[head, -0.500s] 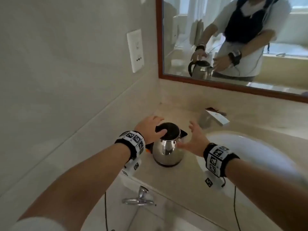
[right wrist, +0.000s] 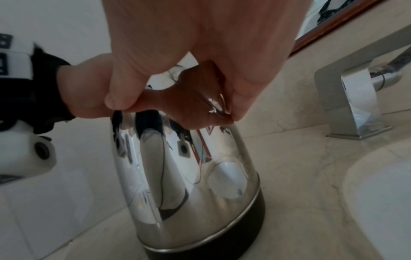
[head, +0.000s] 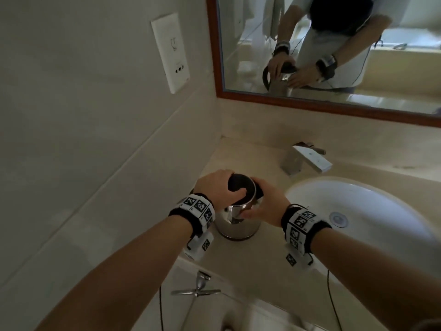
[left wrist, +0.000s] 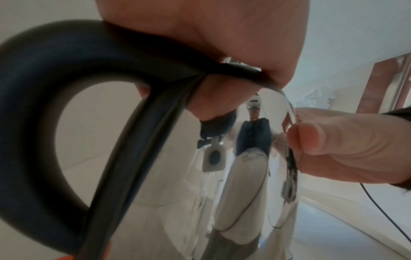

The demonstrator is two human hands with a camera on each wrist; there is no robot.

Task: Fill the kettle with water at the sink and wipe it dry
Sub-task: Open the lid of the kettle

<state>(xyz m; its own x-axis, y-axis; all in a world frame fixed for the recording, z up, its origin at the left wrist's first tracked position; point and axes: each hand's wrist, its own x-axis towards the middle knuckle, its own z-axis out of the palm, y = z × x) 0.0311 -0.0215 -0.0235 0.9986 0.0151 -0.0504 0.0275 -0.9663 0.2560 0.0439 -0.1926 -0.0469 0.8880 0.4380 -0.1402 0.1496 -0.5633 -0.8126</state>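
A shiny steel kettle [head: 238,225] with a black lid [head: 239,187] stands upright on the beige counter, left of the white sink basin [head: 381,211]. My left hand [head: 219,187] lies over the lid with its fingers curled round the lid's edge, above the black handle [left wrist: 33,123]. My right hand [head: 267,206] grips the kettle's upper body from the right, thumb on the near side [right wrist: 118,100] and fingers round the far side. The kettle's base [right wrist: 211,242] sits flat on the counter. The square chrome faucet [head: 307,158] stands behind the basin, with no water running.
A tiled wall with a white socket plate [head: 170,53] rises close on the left. A wood-framed mirror [head: 334,44] hangs behind the counter. A chrome fitting [head: 198,287] sticks out below the counter's front edge. Thin cables hang from my wrists.
Both hands have closed onto the kettle: the right hand, open beside it before, now grips its upper body, and the left hand has settled over the lid.
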